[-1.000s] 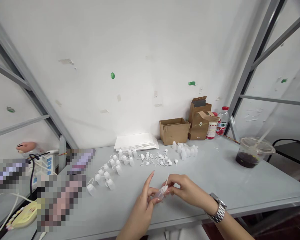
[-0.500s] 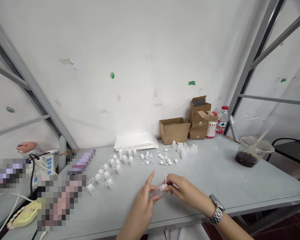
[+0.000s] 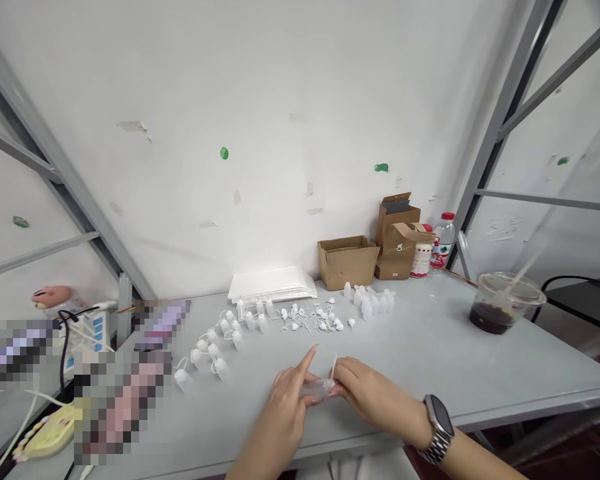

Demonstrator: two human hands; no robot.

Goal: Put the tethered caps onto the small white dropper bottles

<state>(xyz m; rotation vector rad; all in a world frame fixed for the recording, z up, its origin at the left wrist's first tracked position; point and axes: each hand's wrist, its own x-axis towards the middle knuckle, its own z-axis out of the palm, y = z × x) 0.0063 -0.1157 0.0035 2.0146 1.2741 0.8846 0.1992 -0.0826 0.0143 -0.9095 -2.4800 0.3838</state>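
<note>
Near the table's front edge, my left hand is closed around the body of a small translucent squeeze bottle, its index finger raised. The bottle lies on its side, mouth end to the right. My right hand pinches the white cap at that end, with the cap's thin strap sticking up. The fingers partly hide how the cap sits on the bottle. Beyond the hands lies a pile of loose white caps with straps. Several capped bottles stand to the left, and uncapped bottles stand at the back right.
A stack of white sheets and a cardboard box are along the wall, with a paper bag and drink bottles beside them. A lidded cup of dark drink stands right. Cables and a power strip lie left.
The bottle has turned from tilted to nearly level. My right hand has shifted slightly down and its wrist has rotated, showing more of the watch face. Both hands keep their hold.
</note>
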